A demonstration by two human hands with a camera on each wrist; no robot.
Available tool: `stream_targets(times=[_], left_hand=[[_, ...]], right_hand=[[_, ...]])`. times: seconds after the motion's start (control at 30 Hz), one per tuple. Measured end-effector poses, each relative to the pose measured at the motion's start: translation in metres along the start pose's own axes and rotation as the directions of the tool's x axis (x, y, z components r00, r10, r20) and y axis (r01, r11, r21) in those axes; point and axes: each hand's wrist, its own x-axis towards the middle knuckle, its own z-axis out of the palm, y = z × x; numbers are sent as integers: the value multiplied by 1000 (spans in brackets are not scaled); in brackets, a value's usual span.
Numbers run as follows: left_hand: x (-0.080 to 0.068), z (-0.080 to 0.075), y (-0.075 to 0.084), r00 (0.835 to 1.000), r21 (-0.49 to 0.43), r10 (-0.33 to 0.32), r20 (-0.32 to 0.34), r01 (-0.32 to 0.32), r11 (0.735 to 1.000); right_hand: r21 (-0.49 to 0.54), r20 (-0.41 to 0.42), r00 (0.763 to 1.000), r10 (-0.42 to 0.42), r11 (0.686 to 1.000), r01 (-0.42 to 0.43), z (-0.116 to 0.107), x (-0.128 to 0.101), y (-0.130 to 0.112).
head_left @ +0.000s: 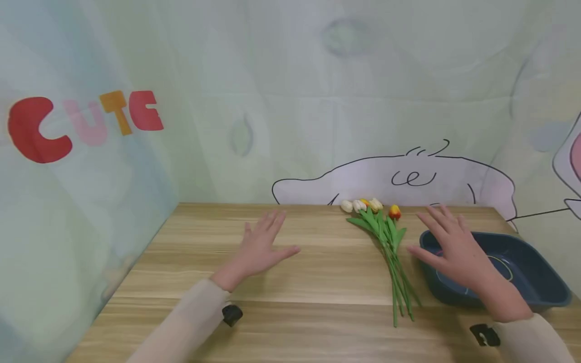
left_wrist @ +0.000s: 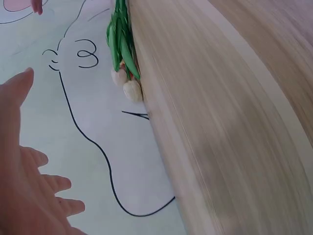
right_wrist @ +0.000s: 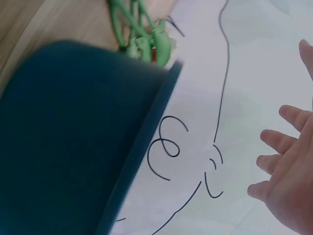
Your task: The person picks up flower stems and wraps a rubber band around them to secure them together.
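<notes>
— Hovering over the table (head_left: 317,282), both your hands are spread flat, palms down. What's under the left hand (head_left: 260,249)?

— Bare wood only. Your fingers are straight and fanned; nothing is held. In the left wrist view the same hand (left_wrist: 27,196) shows splayed against the printed backdrop.

— And your right hand (head_left: 456,249)?

— Released too, fingers straight, hanging over the near-left rim of the tub (head_left: 540,275). Whether your palm touches the rim can't be told. The right wrist view shows that hand (right_wrist: 286,176) spread, with the tub (right_wrist: 73,147) blurred and close.

— Where are the tulips (head_left: 386,237)?

— Lying flat on the table between your hands, nearer the right one, just left of the tub. Heads point to the far edge by the backdrop: white ones, a yellow-orange one, and a red-orange one. Stems run toward you. Neither hand touches them. The left wrist view catches the tulips (left_wrist: 122,58) at the table's far edge.
</notes>
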Motion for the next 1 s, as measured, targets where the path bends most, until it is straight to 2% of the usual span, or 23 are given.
stream_targets(times=[0.17, 0.37, 0.5, 0.67, 0.8, 1.0], left_hand=[[11, 7, 13, 1000, -151, -14, 1, 14, 988], [25, 18, 32, 999, -364, -41, 7, 41, 930], [32, 28, 44, 999, -431, -50, 2, 46, 901], [42, 39, 58, 996, -500, -85, -1, 74, 863], [50, 51, 68, 994, -571, -109, 18, 100, 815], [59, 71, 87, 991, -677, -126, 48, 125, 725]], right_hand=[[68, -33, 999, 16, 998, -14, 1, 5, -10], [142, -14, 996, 93, 986, -90, 5, 8, -23], [188, -7, 992, 129, 974, -125, 9, 9, -31], [237, -39, 988, 152, 962, -139, 15, 12, -40], [266, -53, 982, 182, 950, -162, 23, 14, -46], [291, 21, 967, 255, 924, -250, 34, 16, -52]])
